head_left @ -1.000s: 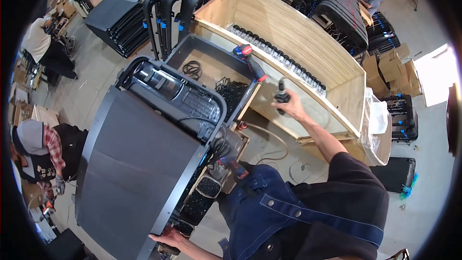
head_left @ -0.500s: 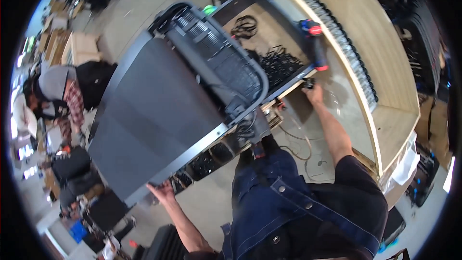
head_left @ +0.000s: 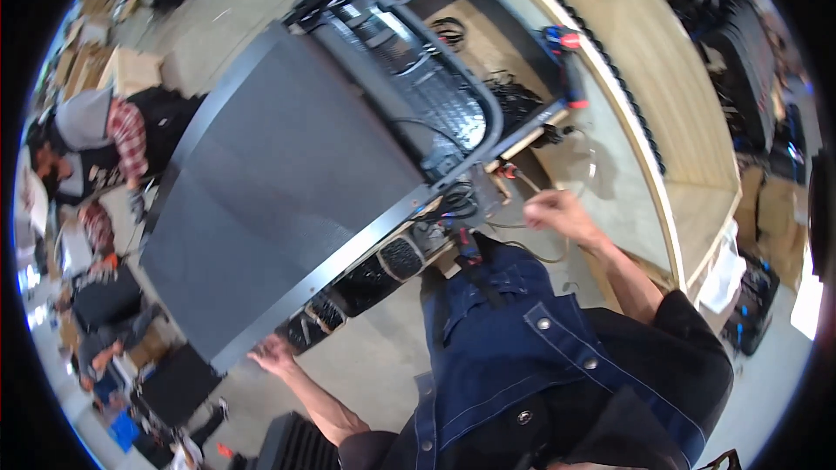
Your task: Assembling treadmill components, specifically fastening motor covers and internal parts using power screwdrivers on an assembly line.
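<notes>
A grey treadmill deck (head_left: 279, 174) with a dark belt and a metal side rail (head_left: 348, 248) lies slantwise before me. Its motor bay (head_left: 409, 61) is uncovered, showing a roller and shiny black plastic. My left hand (head_left: 274, 354) is at the near-left end of the rail, fingers curled against its edge. Off the treadmill's right end, my right hand (head_left: 562, 213) hovers with curled, slightly blurred fingers; I see nothing in it. A small black part (head_left: 555, 133) sits at the tray's near edge, beyond that hand. Coiled black cable (head_left: 459, 200) hangs by the near rail.
A grey-rimmed tray (head_left: 544, 78) holds black small parts and a cable loop. A red-and-blue power tool (head_left: 568, 65) rests at its right side, against a wooden bench (head_left: 688, 113). Black bins (head_left: 401, 258) line the near rail. At left, a person in a checked sleeve (head_left: 131, 139) works.
My right hand has drawn back from the small black part at the tray edge toward me. The treadmill and my left hand appear shifted slightly left in the view.
</notes>
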